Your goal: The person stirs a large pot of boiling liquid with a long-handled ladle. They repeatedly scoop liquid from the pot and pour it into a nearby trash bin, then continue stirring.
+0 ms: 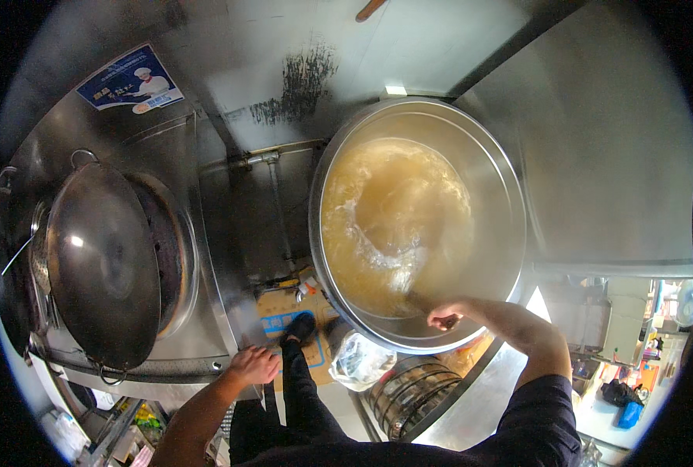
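Observation:
A large round stainless-steel stockpot [498, 192] stands before me, with cloudy yellow-brown liquid [393, 198] swirling inside. Over its near rim reaches my right hand [448, 314], its fingers curled round a stirring tool. Only a short, blurred, dark length of the tool's handle [417, 300] shows where it enters the liquid; its lower end is hidden. My left hand [256, 365] rests, without holding anything, on the front corner of the stainless-steel stove counter [206, 344]. On that counter, left of the pot, a dark wok [104, 262] with two loop handles leans tilted over a burner opening [174, 262].
Low beside my legs are a clear plastic bag [361, 359] and a ribbed round metal container [410, 394]. Flattened cardboard [317, 362] covers the floor under my shoe [301, 327]. A metal pipe [273, 192] runs behind the gap. Metal utensils [40, 262] lie beyond the wok.

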Motion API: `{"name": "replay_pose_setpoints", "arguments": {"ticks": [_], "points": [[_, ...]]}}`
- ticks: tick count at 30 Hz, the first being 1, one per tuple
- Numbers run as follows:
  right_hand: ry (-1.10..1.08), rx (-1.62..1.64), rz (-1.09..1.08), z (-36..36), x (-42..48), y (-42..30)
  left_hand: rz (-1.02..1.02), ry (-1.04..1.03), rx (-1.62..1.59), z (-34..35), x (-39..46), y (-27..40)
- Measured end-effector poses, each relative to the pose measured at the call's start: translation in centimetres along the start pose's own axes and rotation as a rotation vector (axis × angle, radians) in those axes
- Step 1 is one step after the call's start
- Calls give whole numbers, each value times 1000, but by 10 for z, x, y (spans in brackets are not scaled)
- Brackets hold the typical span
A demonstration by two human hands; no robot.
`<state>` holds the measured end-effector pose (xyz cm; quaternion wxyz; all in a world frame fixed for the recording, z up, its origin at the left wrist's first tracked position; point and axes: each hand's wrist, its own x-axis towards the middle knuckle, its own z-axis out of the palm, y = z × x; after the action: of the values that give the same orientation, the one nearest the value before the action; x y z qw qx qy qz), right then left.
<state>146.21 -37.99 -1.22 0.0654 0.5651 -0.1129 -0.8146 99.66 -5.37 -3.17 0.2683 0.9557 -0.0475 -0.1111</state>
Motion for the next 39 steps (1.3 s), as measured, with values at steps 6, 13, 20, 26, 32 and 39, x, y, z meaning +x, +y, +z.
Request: {"name": "replay_pose_setpoints", "arguments": {"ticks": [6, 13, 20, 26, 32, 39], "points": [[60, 324, -262, 56, -4, -44, 21, -7, -5, 5, 0, -2], [185, 262, -567, 85, -33, -28, 54, 82, 65, 1, 0, 1], [283, 116, -935, 115, -48, 16, 22, 26, 77, 1, 5, 2], [304, 368, -845, 160, -59, 18, -26, 65, 90, -9, 1, 7], [224, 570, -1041, 205, -61, 23, -24, 35, 114, -14, 8, 12], [327, 722, -1073, 242, -62, 4, -86, -101, 136, -17, 9, 16]]}}
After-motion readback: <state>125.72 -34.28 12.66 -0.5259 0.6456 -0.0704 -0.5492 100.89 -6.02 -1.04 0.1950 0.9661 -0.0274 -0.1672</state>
